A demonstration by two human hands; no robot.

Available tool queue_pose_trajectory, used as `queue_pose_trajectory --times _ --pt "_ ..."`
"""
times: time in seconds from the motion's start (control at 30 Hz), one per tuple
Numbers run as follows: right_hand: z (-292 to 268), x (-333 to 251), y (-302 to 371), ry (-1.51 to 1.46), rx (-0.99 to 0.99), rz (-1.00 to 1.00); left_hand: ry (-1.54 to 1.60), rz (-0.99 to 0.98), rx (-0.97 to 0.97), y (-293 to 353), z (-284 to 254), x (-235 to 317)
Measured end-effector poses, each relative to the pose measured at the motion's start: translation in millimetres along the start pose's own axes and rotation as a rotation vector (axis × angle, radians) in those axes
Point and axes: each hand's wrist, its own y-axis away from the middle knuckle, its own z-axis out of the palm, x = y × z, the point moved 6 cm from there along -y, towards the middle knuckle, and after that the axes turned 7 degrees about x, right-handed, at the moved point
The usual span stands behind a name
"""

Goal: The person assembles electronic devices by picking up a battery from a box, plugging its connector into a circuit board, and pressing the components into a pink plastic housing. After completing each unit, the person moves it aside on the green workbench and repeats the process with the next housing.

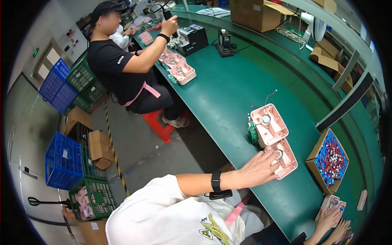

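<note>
My left hand (254, 168), on an arm with a black wrist strap (216, 181), reaches over the green table. Its fingers curl over the near side of an open pink plastic shell (290, 163), close to a round silver part inside. Part of the shell is hidden under the hand. Touching its far end is a second pink shell (279, 127), holding another round silver part (266, 120). A green circuit board (252, 131) hangs at that shell's left side, and a thin wire sticks out beyond it. My right hand does not show.
A box of wired connectors (330, 161) stands to the right. At lower right a co-worker's hands (328, 222) handle another pink shell. Farther left along the table (216, 102), a person in black (118, 57) sits by more shells (182, 74). Crates (65, 159) stand on the floor.
</note>
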Motion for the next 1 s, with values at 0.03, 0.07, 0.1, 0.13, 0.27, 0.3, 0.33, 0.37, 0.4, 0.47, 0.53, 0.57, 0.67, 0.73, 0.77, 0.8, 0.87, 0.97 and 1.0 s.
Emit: queue_pose_trajectory --times 0.03,0.07,0.1,0.13,0.27,0.3,0.33,0.37,0.4,0.47,0.53,0.57,0.67,0.73,0.77,0.8,0.87,0.97,1.0 --pt "-31.9 -10.7 -4.5 0.003 0.016 -0.02 0.041 0.013 -0.02 -1.7 3.7 4.4" --pt "-58.3 -23.0 -13.1 0.017 0.027 -0.035 -0.006 0.037 -0.052 -2.6 7.7 5.1" --pt "-68.3 -40.0 -29.2 0.076 -0.005 -0.003 -0.04 0.07 -0.085 -3.3 12.9 5.9" --pt "-100.4 -82.6 -45.2 -0.06 -0.201 0.086 -0.046 0.043 -0.111 -5.9 12.5 12.4" --pt "-119.5 -165.6 -74.5 -0.452 -0.088 0.039 -0.064 0.005 -0.124 7.4 0.4 -7.3" --pt "-119.0 -174.7 -79.1 -0.567 -0.087 0.093 -0.078 0.014 -0.111 7.6 -3.5 -6.8" --pt "-115.4 -170.9 -77.5 -0.569 -0.099 0.108 -0.017 0.059 -0.128 6.8 2.1 0.6" --pt "-112.6 -175.6 -80.3 -0.601 -0.108 0.107 0.014 0.042 -0.18 8.9 1.4 -1.7" --pt "-116.5 -174.3 -84.8 -0.573 -0.103 0.145 0.041 0.027 -0.24 9.7 5.2 -0.7" --pt "-114.5 -176.4 -96.8 -0.648 -0.191 0.223 0.089 0.049 -0.267 7.5 10.2 2.6" --pt "-108.7 -169.7 -103.6 -0.583 -0.183 0.25 0.143 0.035 -0.299 5.9 13.4 7.8" --pt "-104.7 -165.1 -106.8 -0.527 -0.174 0.256 0.152 0.045 -0.31 4.6 13.4 10.2" --pt "-85.5 -146.9 -111.6 -0.46 -0.163 0.257 0.208 0.066 -0.325 4.7 7.1 11.2" --pt "-73.3 -142.7 -106.7 -0.449 -0.153 0.242 0.225 0.07 -0.332 0.4 10.3 10.8" --pt "-71.2 -147.2 -103.0 -0.47 -0.169 0.245 0.245 0.078 -0.33 -2.3 10.4 9.4" --pt "-73.2 -147.4 -105.9 -0.479 -0.189 0.26 0.267 0.086 -0.323 -5.7 9.7 6.8" --pt "-79.4 -151.8 -111.3 -0.496 -0.224 0.291 0.227 0.05 -0.275 -8.3 -3.8 -6.4" --pt "-104.1 -182.8 -102.9 -0.614 -0.168 0.217 0.182 0.001 -0.158 -13.0 -13.8 -17.8" --pt "-113.3 -199.4 -97.9 -0.675 -0.135 0.182 0.166 0.001 -0.135 -13.2 -16.2 -19.6"
